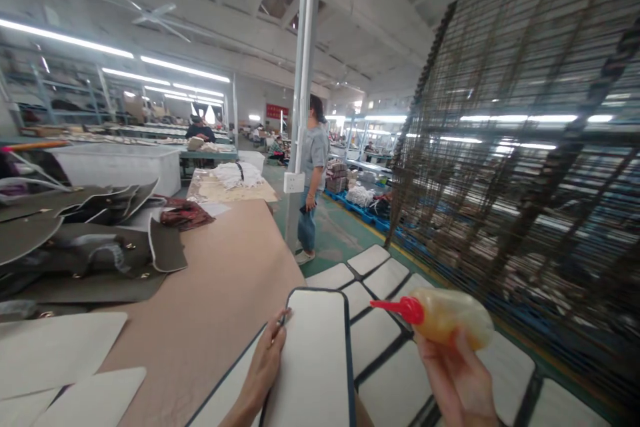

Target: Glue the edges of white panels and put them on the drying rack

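Observation:
In my right hand (457,370) is a squeeze bottle (453,317) of yellowish liquid, lying sideways with its red nozzle pointing left. My left hand (265,360) grips the left edge of a white panel (313,353) with rounded corners and a dark border. The fingers are closed at that edge, and a small dark bit, too small to name, shows by the fingertips. The bottle is held to the right of the panel, with the nozzle tip apart from it. Several similar white pieces (380,333) lie in rows beneath and beyond the bottle.
To the left stands a brown-topped table (225,267) with dark grey bag pieces (100,247) and loose white panels (60,353). A metal post (301,80) rises at its far corner, with a person (314,167) beside it. A tall wire rack (515,120) leans at right.

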`<state>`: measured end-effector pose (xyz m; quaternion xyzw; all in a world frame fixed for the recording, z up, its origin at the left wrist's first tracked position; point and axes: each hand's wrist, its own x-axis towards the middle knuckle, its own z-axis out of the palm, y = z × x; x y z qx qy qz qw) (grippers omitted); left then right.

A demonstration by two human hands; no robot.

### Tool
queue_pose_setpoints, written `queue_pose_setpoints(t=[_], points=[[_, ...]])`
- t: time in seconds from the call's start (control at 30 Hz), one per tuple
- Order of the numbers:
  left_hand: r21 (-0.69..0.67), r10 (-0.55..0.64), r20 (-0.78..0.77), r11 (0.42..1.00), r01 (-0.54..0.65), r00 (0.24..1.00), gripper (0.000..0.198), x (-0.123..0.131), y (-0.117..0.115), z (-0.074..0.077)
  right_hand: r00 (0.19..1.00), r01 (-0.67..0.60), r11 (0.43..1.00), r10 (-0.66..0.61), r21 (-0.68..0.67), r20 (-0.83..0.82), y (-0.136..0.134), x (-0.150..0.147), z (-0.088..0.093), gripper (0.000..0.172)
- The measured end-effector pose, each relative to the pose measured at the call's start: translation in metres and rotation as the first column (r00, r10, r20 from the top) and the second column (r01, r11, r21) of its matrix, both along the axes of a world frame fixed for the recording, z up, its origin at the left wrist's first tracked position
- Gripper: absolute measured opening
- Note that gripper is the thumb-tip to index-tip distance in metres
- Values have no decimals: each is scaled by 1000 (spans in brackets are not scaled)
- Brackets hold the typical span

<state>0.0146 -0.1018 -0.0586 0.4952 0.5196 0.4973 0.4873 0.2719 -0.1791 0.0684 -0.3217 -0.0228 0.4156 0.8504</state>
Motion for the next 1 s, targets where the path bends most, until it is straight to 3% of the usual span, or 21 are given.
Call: queue_pose_setpoints(t=[0.13, 0.23, 0.3, 0.43, 0.53, 0.83, 1.0], points=[[-65, 8, 124, 998, 0, 992, 49, -1, -2, -8, 997, 7, 1000, -4, -26, 79, -1, 6, -6, 77], [-201, 25, 337, 979, 46, 941, 56, -2, -6, -5, 993, 15, 999, -12, -28, 120, -2, 9, -9, 76], [-242, 10, 379, 966, 89, 925, 59, -1, -11, -3, 988, 19, 1000, -16, -20, 154, -1, 10, -9, 72], [-83, -88, 299, 989, 118, 950, 74, 3, -22, -8, 977, 31, 999, -27, -13, 212, -1, 11, -9, 64], [-86, -158, 336, 977, 197, 928, 89, 4, -21, -11, 954, 41, 999, -39, -3, 296, -1, 11, -8, 63], [-84, -266, 360, 945, 315, 894, 68, -13, 4, 26, 908, 100, 993, -116, 60, 402, -2, 16, 10, 60], [-49, -195, 311, 974, 221, 930, 58, -13, -1, 42, 876, 112, 991, -133, 74, 463, 1, 20, 7, 63]])
